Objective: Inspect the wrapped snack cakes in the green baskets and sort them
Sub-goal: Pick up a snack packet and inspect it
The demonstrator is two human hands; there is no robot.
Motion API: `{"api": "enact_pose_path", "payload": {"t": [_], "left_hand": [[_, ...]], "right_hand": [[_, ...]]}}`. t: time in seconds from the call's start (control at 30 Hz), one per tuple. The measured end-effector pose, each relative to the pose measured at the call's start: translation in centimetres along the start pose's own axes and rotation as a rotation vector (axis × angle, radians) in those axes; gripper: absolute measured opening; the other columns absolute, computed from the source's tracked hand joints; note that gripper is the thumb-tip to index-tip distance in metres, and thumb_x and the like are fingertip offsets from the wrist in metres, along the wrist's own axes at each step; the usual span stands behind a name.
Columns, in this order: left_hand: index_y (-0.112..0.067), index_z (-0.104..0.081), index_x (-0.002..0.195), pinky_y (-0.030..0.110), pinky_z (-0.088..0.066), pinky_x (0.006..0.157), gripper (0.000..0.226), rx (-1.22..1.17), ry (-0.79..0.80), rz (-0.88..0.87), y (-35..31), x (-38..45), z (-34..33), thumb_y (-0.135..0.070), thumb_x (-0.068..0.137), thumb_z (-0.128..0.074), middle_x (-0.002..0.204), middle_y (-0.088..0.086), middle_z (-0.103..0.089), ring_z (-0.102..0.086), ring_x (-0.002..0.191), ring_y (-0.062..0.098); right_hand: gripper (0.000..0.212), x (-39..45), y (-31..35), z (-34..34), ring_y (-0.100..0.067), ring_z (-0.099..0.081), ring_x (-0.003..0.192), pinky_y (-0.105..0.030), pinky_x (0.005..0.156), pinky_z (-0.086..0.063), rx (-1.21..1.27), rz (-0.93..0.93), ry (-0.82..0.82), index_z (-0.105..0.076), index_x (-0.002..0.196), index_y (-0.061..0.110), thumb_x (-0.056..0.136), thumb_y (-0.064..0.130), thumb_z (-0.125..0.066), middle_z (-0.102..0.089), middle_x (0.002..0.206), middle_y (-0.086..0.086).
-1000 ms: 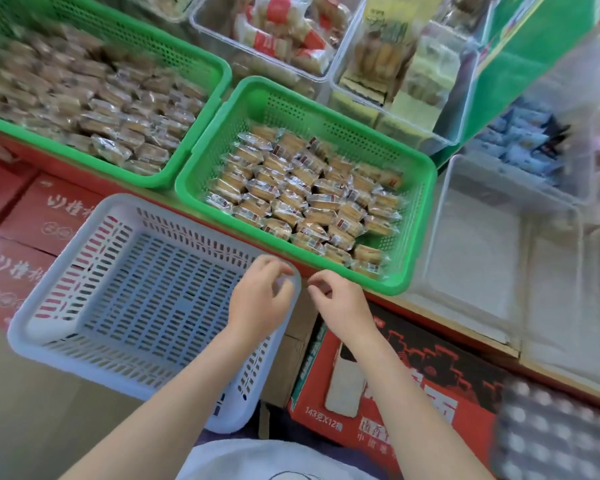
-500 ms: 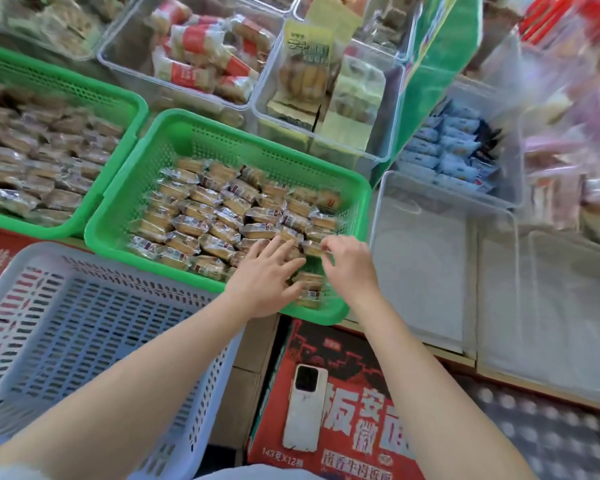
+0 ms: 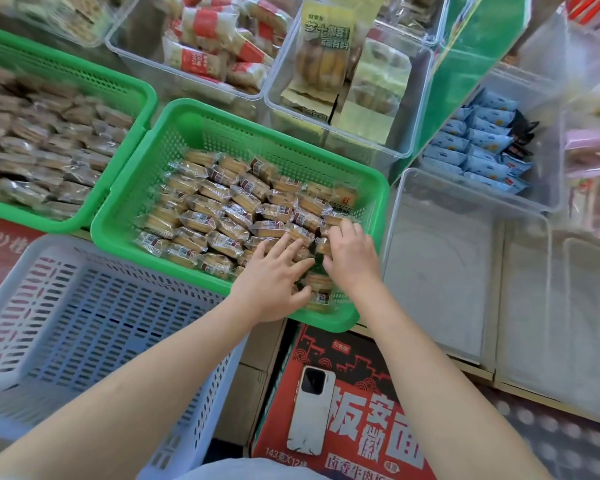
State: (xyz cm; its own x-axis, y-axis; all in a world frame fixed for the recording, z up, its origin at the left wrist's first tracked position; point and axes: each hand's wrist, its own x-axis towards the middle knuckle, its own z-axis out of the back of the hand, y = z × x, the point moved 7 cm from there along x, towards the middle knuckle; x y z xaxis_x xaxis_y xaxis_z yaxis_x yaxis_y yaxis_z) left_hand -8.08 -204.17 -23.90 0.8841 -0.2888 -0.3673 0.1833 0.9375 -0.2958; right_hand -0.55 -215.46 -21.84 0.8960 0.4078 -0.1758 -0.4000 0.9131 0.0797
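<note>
While reaching into green basket, left hand flat, fingers straight, pressing on snack cakes near front right corner. Right hand beside it, fingers curled over cakes; actual grasp unclear. White basket at front left.

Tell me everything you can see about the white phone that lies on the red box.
The white phone lies flat, back side up, on the red printed carton below the green basket. It is a slim rectangle with rounded corners and a dark square camera block at its far end. The back looks scuffed or marked with grey. Its long side points roughly away from the person. Only the carton touches it; neither hand does.
</note>
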Motion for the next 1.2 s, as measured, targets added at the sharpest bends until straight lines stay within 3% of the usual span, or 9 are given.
{"api": "enact_pose_path", "payload": {"t": [0.27, 0.47, 0.53, 0.6, 0.67, 0.73, 0.87, 1.07, 1.2], "left_hand": [[-0.033, -0.025, 0.159, 0.053, 0.001, 0.125, 0.066, 0.009, 0.014, -0.004, -0.2, -0.2, 0.0, -0.06, 0.099, -0.027, 0.17, 0.003, -0.002, 0.009, 0.156, 0.022], [-0.03, -0.027, 0.159, 0.047, 0.008, 0.124, 0.063, -0.016, -0.025, -0.025, -0.3, -0.9, 0.9, -0.054, 0.101, -0.035, 0.17, 0.001, -0.005, 0.007, 0.156, 0.021], [-0.026, -0.042, 0.151, 0.042, -0.002, 0.125, 0.056, -0.216, -0.143, -0.003, -0.6, -1.8, 2.4, -0.045, 0.099, -0.049, 0.167, 0.001, -0.023, -0.009, 0.156, 0.02], [-0.024, -0.058, 0.137, 0.042, -0.028, 0.12, 0.044, -0.725, -0.218, 0.15, -0.4, -3.5, 4.1, -0.037, 0.095, -0.06, 0.151, 0.001, -0.048, -0.038, 0.143, 0.018], [-0.026, -0.064, 0.125, 0.045, -0.051, 0.102, 0.041, -1.436, -0.128, 0.272, -1.5, -5.5, 5.0, -0.041, 0.088, -0.062, 0.132, 0.002, -0.064, -0.061, 0.12, 0.019], [-0.024, -0.064, 0.123, 0.043, -0.06, 0.082, 0.035, -1.84, -0.007, 0.253, -3.3, -7.2, 5.7, -0.039, 0.091, -0.063, 0.119, 0.007, -0.071, -0.07, 0.104, 0.024], [-0.017, -0.065, 0.12, 0.031, -0.06, 0.064, 0.035, -1.986, -0.033, 0.216, -3.5, -10.9, 6.3, -0.029, 0.087, -0.065, 0.103, 0.01, -0.07, -0.072, 0.085, 0.02], [-0.013, -0.062, 0.129, 0.024, -0.061, 0.064, 0.049, -2.147, 0.052, 0.174, -3.4, -15.0, 5.5, -0.042, 0.09, -0.055, 0.109, 0.011, -0.073, -0.071, 0.086, 0.016], [-0.013, -0.068, 0.114, 0.025, -0.06, 0.058, 0.029, -2.22, -0.015, 0.163, -3.0, -16.5, 6.0, -0.025, 0.09, -0.058, 0.102, 0.013, -0.073, -0.072, 0.08, 0.018]], "right_hand": [[0.017, 0.0, -0.4, 2.1, -0.027, -0.059, 0.093, -0.037, 0.076, -0.048, 0.12, -0.039, 0.108, -0.05, 0.109, 0.012, 0.094, 0.015, -0.056, -0.06, 0.104, -0.006], [0.016, -4.2, -2.1, 9.6, -0.019, -0.057, 0.083, -0.033, 0.07, -0.05, 0.33, -0.152, -0.137, -0.059, 0.105, 0.015, 0.092, 0.023, -0.065, -0.062, 0.096, 0.001], [0.018, -6.9, -2.8, 11.9, -0.011, -0.06, 0.079, -0.024, 0.071, -0.051, 0.538, -0.234, -0.224, -0.062, 0.103, 0.019, 0.089, 0.024, -0.071, -0.064, 0.091, 0.008], [0.02, -9.2, -3.0, 12.5, -0.005, -0.064, 0.082, -0.016, 0.071, -0.051, 0.8, -0.319, -0.237, -0.062, 0.102, 0.021, 0.087, 0.022, -0.075, -0.068, 0.09, 0.011], [0.021, -11.0, -2.3, 11.4, -0.012, -0.069, 0.088, -0.024, 0.074, -0.057, 1.079, -0.394, -0.167, -0.064, 0.105, 0.018, 0.087, 0.02, -0.075, -0.072, 0.095, 0.003], [0.023, -12.5, -0.7, 9.9, -0.018, -0.071, 0.093, -0.032, 0.074, -0.059, 1.294, -0.448, -0.06, -0.063, 0.11, 0.016, 0.09, 0.018, -0.072, -0.075, 0.1, -0.001], [0.033, -14.6, 2.5, 8.1, -0.024, -0.069, 0.095, -0.035, 0.073, -0.054, 1.6, -0.474, 0.045, -0.059, 0.11, 0.01, 0.085, 0.029, -0.07, -0.075, 0.101, -0.003], [0.024, -16.8, 6.5, 7.9, -0.022, -0.068, 0.092, -0.031, 0.071, -0.048, 1.87, -0.408, 0.115, -0.053, 0.097, 0.014, 0.089, 0.037, -0.057, -0.073, 0.107, -0.011], [0.031, -18.2, 7.9, 8.0, -0.024, -0.066, 0.093, -0.033, 0.075, -0.047, 2.043, -0.428, 0.144, -0.056, 0.11, 0.008, 0.091, 0.033, -0.055, -0.071, 0.108, -0.013]]}}
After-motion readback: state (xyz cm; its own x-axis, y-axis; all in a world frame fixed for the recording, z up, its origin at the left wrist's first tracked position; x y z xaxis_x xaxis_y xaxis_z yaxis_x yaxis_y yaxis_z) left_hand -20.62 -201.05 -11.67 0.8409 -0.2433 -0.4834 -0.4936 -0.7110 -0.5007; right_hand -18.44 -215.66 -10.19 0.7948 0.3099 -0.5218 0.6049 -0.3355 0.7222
